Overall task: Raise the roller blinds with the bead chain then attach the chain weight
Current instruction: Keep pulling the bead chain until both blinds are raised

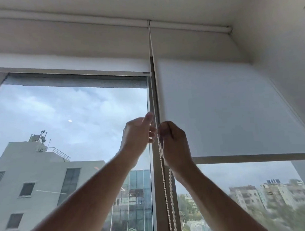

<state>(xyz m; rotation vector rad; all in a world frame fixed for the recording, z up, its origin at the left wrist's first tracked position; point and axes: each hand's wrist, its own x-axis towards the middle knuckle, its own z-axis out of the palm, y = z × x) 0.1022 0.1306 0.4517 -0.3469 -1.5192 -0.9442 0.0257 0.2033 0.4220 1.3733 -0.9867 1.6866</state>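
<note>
Gripping bead chain (161, 160): right hand (174, 145) closed, left hand (137, 135) loose; white blinds (225, 104), ceiling.

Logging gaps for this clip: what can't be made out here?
- Bead chain lower end and any chain weight: head view, cut off by the bottom edge.
- Right hand grip: seen from behind, fingers hidden.
- Left hand contact with the chain: unclear, motion blur.

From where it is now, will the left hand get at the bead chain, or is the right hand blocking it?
Probably yes. The left hand is open right beside the bead chain, thumb up along it. The right hand grips from the other side, leaving the left side free.
</note>
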